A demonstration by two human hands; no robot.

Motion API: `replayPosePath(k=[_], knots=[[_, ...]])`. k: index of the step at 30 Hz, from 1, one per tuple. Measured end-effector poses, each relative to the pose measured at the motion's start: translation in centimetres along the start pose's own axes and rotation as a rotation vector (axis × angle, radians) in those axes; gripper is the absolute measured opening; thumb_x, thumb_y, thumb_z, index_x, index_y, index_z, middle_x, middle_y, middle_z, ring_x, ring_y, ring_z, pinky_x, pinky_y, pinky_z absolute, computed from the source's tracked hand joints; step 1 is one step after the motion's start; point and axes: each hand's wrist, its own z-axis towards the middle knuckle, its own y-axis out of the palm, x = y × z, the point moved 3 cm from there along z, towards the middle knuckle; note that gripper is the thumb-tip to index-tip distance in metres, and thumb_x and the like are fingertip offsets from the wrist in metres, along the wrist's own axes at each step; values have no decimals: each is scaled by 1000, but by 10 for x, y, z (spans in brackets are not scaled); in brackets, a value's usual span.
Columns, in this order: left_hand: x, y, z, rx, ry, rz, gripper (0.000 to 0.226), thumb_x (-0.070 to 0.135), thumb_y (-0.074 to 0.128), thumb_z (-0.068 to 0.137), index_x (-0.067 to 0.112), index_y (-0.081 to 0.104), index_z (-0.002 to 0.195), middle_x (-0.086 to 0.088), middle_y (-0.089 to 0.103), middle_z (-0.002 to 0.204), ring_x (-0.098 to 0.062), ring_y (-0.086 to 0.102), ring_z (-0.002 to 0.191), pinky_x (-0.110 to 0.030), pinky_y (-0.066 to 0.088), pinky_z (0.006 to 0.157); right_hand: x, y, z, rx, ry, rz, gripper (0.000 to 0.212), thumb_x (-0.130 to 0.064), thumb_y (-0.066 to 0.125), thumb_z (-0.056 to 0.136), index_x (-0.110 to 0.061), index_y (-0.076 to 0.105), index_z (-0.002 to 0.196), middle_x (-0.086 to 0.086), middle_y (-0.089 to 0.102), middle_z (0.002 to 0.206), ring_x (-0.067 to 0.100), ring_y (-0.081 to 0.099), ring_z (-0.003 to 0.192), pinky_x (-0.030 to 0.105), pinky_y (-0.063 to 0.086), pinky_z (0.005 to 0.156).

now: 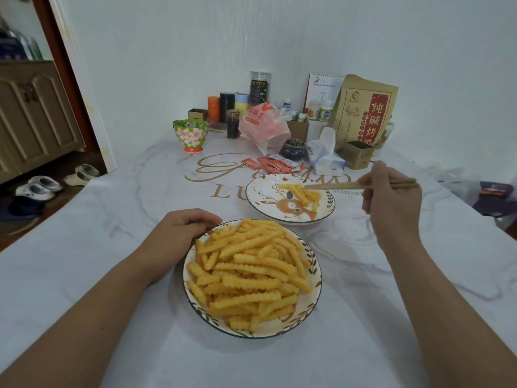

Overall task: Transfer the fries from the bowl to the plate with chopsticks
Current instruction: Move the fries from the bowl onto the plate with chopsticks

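At far left on the marble-print surface (84, 247), left hand (181, 233) rests with fingers loosely curled beside the bowl (193, 301) rim, apparently touching it, holding nothing. Bowl heaped with crinkle-cut fries (249, 273), long axes mostly running left-right or slightly diagonal, pile criss-crossed. Behind and right of it, just apart, the deer-print plate (263, 200) carries a few transferred fries (302, 193), these lying diagonal, upper left to lower right. Right hand (391, 194) grips wooden chopsticks (361, 186); grip closed round the upper ends, tips pointing left over the plate fries, close together, touching or just above them, can't tell which. No fry clearly pinched at the tips.

Handling judgement: fries light, fairly stiff, ridged so less slippery, but probably snap or bend if squeezed hard. Best pinched mid-length, across the long axis, taking a top one that lies free.

Task early: bowl nearly full.
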Motion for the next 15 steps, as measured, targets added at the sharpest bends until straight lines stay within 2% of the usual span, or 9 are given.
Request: replayPosePath(k=[4,8,12,15], knots=[[1,0,-1,7,2,-6,37,-1,49,102,16,82,98,4,81,96,-8,75,92,-23,55,80,6,8,-3,-1,-48,-111,37,-41,55,102,-21,71,74,-11,59,56,14,53,56,32,42,59],[0,0,0,6,1,-6,37,0,50,102,17,82,97,3,81,97,-8,75,91,-24,55,81,12,17,-5,-74,-80,-183,36,-41,49,104,-29,68,76,-18,61,58,10,54,60,33,43,65],[0,0,1,5,-5,-8,37,0,49,102,16,82,98,4,81,96,-7,75,91,-23,55,80,15,21,-8,-113,-113,-232,38,-40,46,106,-31,65,75,-11,58,60,11,53,62,30,40,63],[0,0,1,5,-3,-7,37,0,50,102,17,82,98,4,81,98,-8,75,92,-24,55,81,15,20,-6,-96,-94,-196,41,-41,46,106,-26,68,75,-12,58,56,13,52,60,31,40,62]])
